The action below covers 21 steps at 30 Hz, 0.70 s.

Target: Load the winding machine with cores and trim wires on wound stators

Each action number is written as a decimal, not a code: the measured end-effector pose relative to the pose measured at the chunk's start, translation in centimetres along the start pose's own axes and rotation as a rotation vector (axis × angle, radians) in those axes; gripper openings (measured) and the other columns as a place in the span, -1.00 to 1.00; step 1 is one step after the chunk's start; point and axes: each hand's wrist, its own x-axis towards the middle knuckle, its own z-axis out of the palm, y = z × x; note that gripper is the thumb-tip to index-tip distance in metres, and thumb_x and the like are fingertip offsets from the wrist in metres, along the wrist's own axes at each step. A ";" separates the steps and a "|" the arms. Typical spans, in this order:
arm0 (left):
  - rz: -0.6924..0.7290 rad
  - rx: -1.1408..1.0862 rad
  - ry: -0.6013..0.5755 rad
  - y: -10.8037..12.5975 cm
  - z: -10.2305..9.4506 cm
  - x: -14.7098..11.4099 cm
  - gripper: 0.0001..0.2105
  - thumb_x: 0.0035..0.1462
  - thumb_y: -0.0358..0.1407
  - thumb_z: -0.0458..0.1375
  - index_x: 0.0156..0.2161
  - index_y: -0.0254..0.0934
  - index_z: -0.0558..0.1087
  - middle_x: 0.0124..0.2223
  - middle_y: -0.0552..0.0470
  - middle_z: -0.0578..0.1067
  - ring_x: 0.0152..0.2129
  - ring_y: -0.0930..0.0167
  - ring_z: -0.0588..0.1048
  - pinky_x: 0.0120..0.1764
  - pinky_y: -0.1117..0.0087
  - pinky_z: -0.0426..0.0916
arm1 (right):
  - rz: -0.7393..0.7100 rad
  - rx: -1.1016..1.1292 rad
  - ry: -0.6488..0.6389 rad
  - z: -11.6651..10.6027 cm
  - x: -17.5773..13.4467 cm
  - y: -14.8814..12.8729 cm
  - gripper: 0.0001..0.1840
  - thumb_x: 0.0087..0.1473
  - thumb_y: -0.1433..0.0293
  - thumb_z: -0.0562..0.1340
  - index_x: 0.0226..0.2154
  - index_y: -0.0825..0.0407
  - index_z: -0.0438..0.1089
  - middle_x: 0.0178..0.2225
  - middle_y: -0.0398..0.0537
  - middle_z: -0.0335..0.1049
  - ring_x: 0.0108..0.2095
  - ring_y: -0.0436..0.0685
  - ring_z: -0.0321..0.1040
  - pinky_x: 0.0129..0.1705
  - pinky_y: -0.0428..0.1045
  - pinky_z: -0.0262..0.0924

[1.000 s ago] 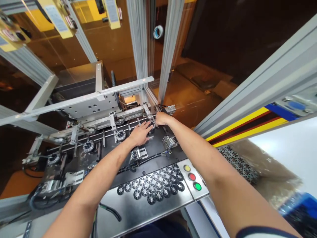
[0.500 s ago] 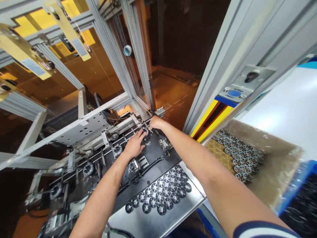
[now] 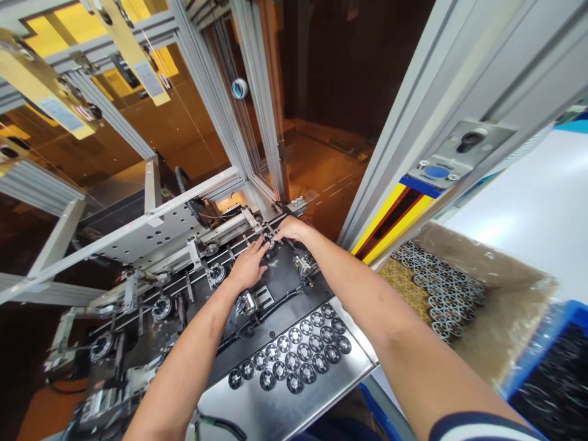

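Steel surface [image 3: 257, 411] up front's got rows of black discs [image 3: 291, 361]; past that, left hand [image 3: 247, 267] has fingers loosely spread at the machine's end disc [image 3: 272, 247]; right hand [image 3: 291, 229] curls beside it, pinch unclear; view's swung right, hands haven't left, so probably mid-job.

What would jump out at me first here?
Probably the rows of round black-and-silver parts on the shiny metal ledge, lower middle. Beyond them, the bare left hand and right hand reach into grey metal machinery. At right, silvery rings lie in a brown box.
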 end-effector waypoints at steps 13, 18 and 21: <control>0.009 -0.009 0.009 -0.1 0.1 0.0 -0.29 0.05 -0.40 0.26 0.31 -0.21 0.16 0.41 -0.19 0.09 0.32 0.14 0.17 0.29 0.06 0.17 | -0.003 0.100 0.031 0.0 -0.4 -0.1 -0.65 0.24 0.25 0.24 0.02 0.08 0.35 0.00 0.02 0.39 -0.10 0.16 0.42 -0.10 0.14 0.41; 0.000 0.004 -0.019 -0.1 -0.1 0.0 -0.27 0.04 -0.39 0.28 0.31 -0.24 0.16 0.41 -0.21 0.09 0.32 0.13 0.16 0.28 0.11 0.19 | 0.005 0.092 0.035 0.0 -0.5 -0.1 -0.67 0.24 0.26 0.24 -0.01 0.10 0.37 -0.05 0.00 0.41 -0.15 0.13 0.44 -0.15 0.10 0.42; -0.004 0.011 -0.037 0.0 -0.3 0.1 -0.26 0.05 -0.39 0.27 0.32 -0.23 0.14 0.42 -0.20 0.08 0.32 0.15 0.17 0.28 0.13 0.20 | 0.012 0.063 0.036 0.0 -0.7 -0.1 -0.67 0.25 0.26 0.24 -0.01 0.09 0.37 -0.04 0.01 0.41 -0.14 0.13 0.43 -0.13 0.11 0.42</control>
